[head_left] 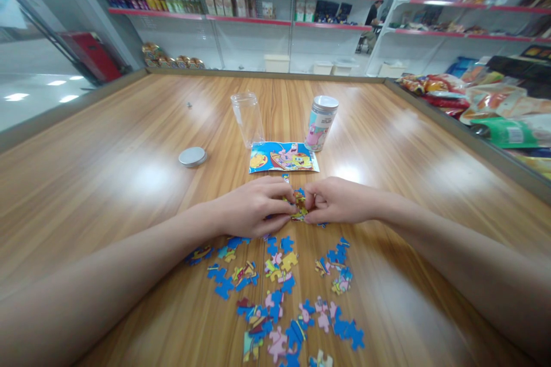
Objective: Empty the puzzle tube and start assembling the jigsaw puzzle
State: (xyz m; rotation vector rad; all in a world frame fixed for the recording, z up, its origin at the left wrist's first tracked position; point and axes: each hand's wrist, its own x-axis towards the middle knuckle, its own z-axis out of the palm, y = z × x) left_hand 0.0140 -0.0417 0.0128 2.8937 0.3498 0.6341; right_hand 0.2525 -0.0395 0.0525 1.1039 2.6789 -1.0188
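Note:
My left hand (253, 206) and my right hand (338, 202) meet at the middle of the wooden table (107, 149), fingers pinched together on a small cluster of joined puzzle pieces (299, 205) between them. Several loose puzzle pieces (279, 292), blue, pink and yellow, lie scattered on the table in front of me, below both hands. Just beyond the hands lies a flat cartoon reference picture (283, 157).
An empty clear plastic jar (247, 118) stands behind the picture, a labelled canister with a metal lid (321, 123) to its right. A loose round metal lid (192, 156) lies to the left. Snack packets (495, 103) pile up at the right; shop shelves (249, 11) line the back.

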